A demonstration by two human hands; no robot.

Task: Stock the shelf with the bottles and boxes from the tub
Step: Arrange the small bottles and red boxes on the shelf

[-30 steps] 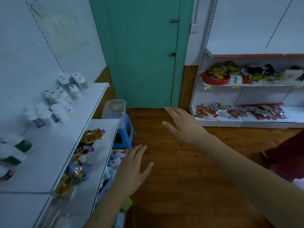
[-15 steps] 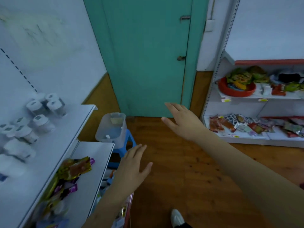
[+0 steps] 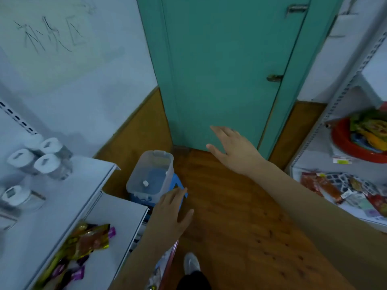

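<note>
A clear plastic tub (image 3: 134,181) stands on a blue stool (image 3: 174,182) by the wall, with one small white bottle (image 3: 145,183) left inside it. White-capped bottles (image 3: 45,159) stand in a group on the upper white shelf (image 3: 62,197) at the left. My left hand (image 3: 172,210) hovers with fingers spread just in front of the stool and holds nothing. Further out, over the wooden floor near the door, my right hand (image 3: 232,150) is stretched flat and holds nothing either.
A teal door (image 3: 226,70) closes the far side. Snack packets (image 3: 83,243) lie on the lower left shelf (image 3: 117,222). The right rack carries a red bowl (image 3: 354,147) and packets (image 3: 343,187). My shoe (image 3: 191,262) is on the wooden floor (image 3: 230,216).
The view has swung and moved toward the tub and door, so the tub looks larger and nearer. Both hands stay outstretched and open, the left now close to the stool.
</note>
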